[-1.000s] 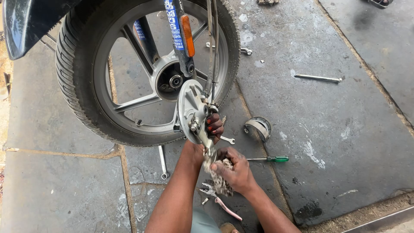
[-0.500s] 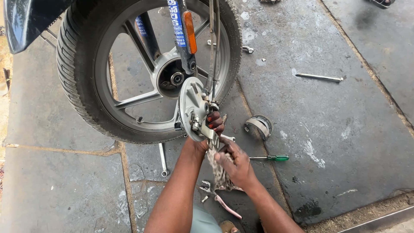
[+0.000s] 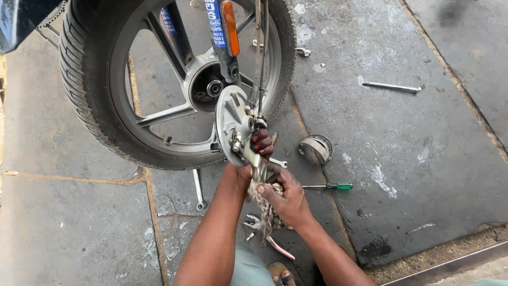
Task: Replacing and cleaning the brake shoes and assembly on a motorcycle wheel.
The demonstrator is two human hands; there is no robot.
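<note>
Wheel (image 3: 95,106) with fork leg (image 3: 222,37) blocks everything up and left of hands. Brake plate (image 3: 233,124) hangs on cables (image 3: 259,58) just above left hand (image 3: 254,159) and right hand (image 3: 283,196); cables bar straight way up.

Floor right of hands: small spanner (image 3: 278,163) and screwdriver (image 3: 328,186) close by, brake shoes (image 3: 316,147) just beyond.

Left: long spanner (image 3: 198,189) under tyre.

Below hands: pliers (image 3: 267,235) beneath rag (image 3: 267,212).

Open slab (image 3: 423,159) further right; only rod (image 3: 391,87) far up.

Lower-left paving (image 3: 69,233) open.
</note>
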